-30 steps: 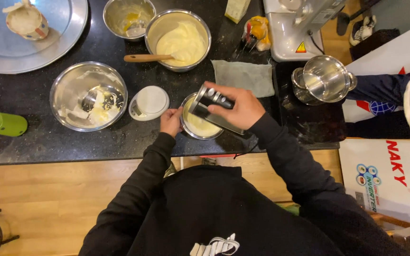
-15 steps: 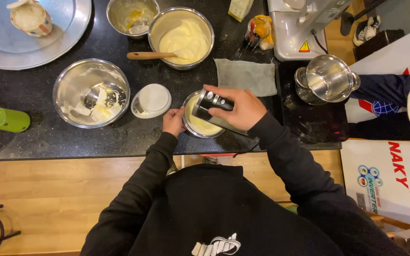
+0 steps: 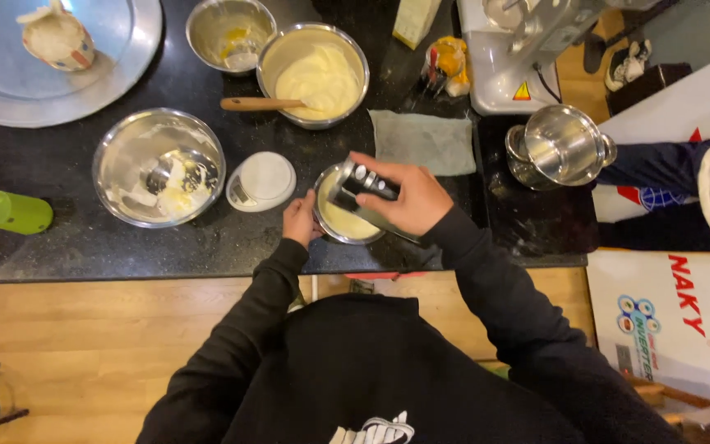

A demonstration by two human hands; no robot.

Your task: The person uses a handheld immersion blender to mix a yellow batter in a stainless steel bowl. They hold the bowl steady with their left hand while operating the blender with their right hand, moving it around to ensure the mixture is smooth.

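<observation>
Moved: I saw almost nothing shift since the earlier frame; the mixer [image 3: 361,185] stayed over the small bowl [image 3: 345,220].
Right hand [image 3: 408,197]: closed around the mixer, above the small bowl.
Left hand [image 3: 299,219]: gripped the small bowl's left rim.
Meaning: I judged the mixing was ongoing.
Scale [image 3: 261,181]: just left of the small bowl.

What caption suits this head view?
Right hand holds a hand mixer over a small bowl steadied by the left hand.

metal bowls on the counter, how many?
4, possibly more out of frame: small bowl between left hand and right hand; wide one at left; two at top, one nearly empty, one holding cream.
</observation>
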